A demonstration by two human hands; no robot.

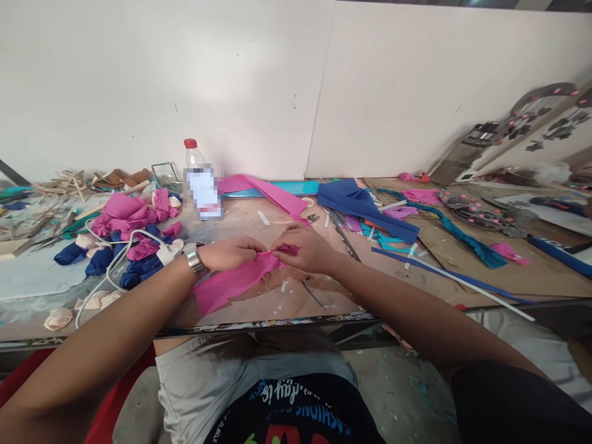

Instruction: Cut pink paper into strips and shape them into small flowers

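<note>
A strip of pink fabric [231, 285] runs between my two hands near the table's front edge. My left hand [235, 253], with a metal watch on its wrist, pinches the strip's gathered upper edge. Close beside it, my right hand [305, 248] has its fingers closed on the same strip, where the fabric is bunched. The wide end of the strip hangs down to the left onto the table. Another length of pink fabric [272, 192] stretches from behind my right hand to the back of the table; whether it joins the held strip is hidden.
Pink and navy fabric bundles [127, 216] and a white cable [111, 265] lie at left. A red-capped bottle [190, 145] stands behind a phone [204, 192]. Blue fabric [351, 200], small snips [313, 218] and a long white strip [472, 288] lie centre and right.
</note>
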